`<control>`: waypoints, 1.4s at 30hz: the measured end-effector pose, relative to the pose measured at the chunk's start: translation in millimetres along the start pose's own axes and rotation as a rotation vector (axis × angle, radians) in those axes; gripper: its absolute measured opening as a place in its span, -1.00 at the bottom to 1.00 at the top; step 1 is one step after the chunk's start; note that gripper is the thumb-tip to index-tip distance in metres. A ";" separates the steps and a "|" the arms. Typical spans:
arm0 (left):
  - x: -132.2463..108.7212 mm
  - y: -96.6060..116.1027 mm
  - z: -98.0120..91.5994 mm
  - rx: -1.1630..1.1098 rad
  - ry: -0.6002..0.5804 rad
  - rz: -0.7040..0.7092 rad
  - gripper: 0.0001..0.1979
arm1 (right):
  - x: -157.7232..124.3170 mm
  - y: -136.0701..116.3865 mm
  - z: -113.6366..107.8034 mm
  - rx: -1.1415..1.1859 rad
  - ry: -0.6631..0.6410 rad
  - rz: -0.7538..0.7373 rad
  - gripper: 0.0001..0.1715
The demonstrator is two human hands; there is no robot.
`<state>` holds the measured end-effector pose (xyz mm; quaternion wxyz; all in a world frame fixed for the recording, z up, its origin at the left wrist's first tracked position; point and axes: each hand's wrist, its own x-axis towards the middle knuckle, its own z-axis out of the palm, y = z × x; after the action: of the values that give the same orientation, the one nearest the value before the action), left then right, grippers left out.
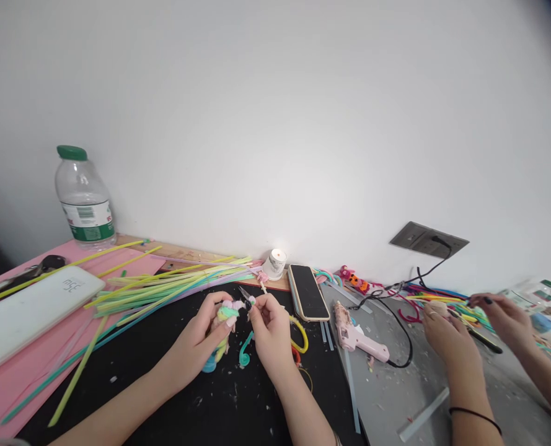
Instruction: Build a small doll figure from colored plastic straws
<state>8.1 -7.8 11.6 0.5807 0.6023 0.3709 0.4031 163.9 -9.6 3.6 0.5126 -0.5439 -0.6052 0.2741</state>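
Close in, over the black worktop, the left hand is gripping a curly straw bundle and holding it up. The right hand is pinching small scissors right beside the top of the bundle. Just past the hands, a blue curl is lying on the worktop, with a pink glue gun off to the right near another person's hands. Farther back, long straws, a phone, a lit candle and a water bottle are sitting near the wall.
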 end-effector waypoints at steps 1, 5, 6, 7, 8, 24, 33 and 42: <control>0.0 -0.1 -0.1 0.004 0.005 0.001 -0.70 | 0.1 0.0 0.0 -0.002 0.000 0.004 -0.86; -0.5 0.7 -0.5 0.005 0.003 0.003 -0.70 | 0.9 -1.5 0.2 0.007 0.000 0.018 -0.85; -0.6 1.1 -0.7 0.002 -0.004 0.003 -0.70 | 1.0 -2.0 0.3 0.016 -0.001 0.022 -0.85; -0.6 1.6 -0.8 -0.002 -0.009 0.004 -0.70 | 1.0 -2.5 0.4 0.029 -0.001 0.025 -0.85; -0.7 2.1 -1.0 -0.006 -0.012 0.004 -0.71 | 1.0 -3.0 0.5 0.041 -0.002 0.029 -0.85; 1.5 -3.9 -3.7 -0.020 -0.041 0.034 -0.77 | 0.0 -5.0 0.5 0.163 -0.059 0.037 -0.79; 1.0 0.3 -3.3 0.016 -0.026 0.039 -0.78 | -5.0 -8.2 -2.4 0.005 0.019 -0.036 -0.80; 0.7 -0.9 -3.5 0.032 -0.020 0.035 -0.77 | -5.5 -12.3 -1.9 -0.048 -0.009 -0.084 -0.79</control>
<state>5.2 -5.8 10.8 0.5673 0.6219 0.3611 0.4012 160.3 -18.5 13.4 0.5077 -0.5289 -0.6364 0.2399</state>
